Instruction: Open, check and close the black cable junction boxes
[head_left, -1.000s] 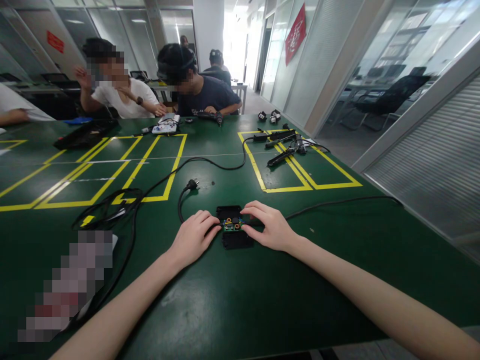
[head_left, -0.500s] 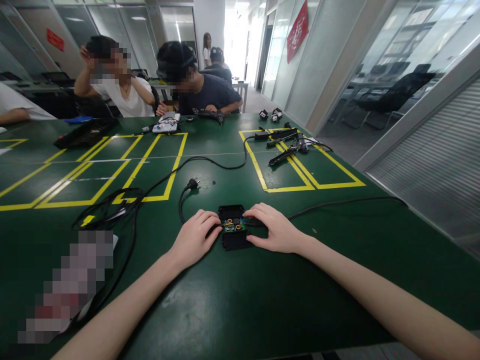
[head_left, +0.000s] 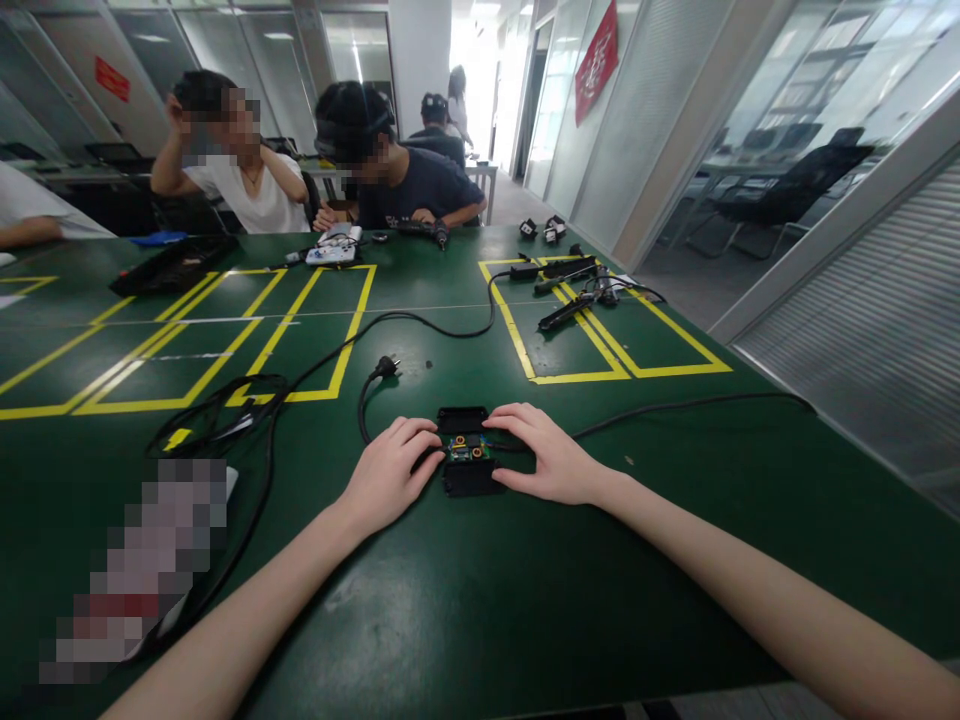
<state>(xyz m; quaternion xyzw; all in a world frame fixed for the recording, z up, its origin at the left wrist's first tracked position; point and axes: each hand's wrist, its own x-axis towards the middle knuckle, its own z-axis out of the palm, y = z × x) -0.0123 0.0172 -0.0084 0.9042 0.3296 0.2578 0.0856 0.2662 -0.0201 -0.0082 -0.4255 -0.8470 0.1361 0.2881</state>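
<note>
A small green circuit board (head_left: 468,449) with orange coils lies between two black casing halves (head_left: 471,478) on the green table (head_left: 480,600). My left hand (head_left: 386,474) rests at the board's left side, its fingers curled and touching the board's edge. My right hand (head_left: 546,456) lies on the right side, fingertips pressed on the board and the upper casing half (head_left: 459,416). A black cable (head_left: 675,405) runs from under my right hand toward the right edge.
A black power cord with a plug (head_left: 384,369) curls just beyond the hands, and a tangle of cable (head_left: 217,415) lies at left. Black adapters and tools (head_left: 570,290) sit in a yellow-taped square at the back right. Two people (head_left: 390,170) sit across the table.
My hands and the board have barely shifted. The person at the far left has raised a hand to their head, and someone in the background has walked along the corridor.
</note>
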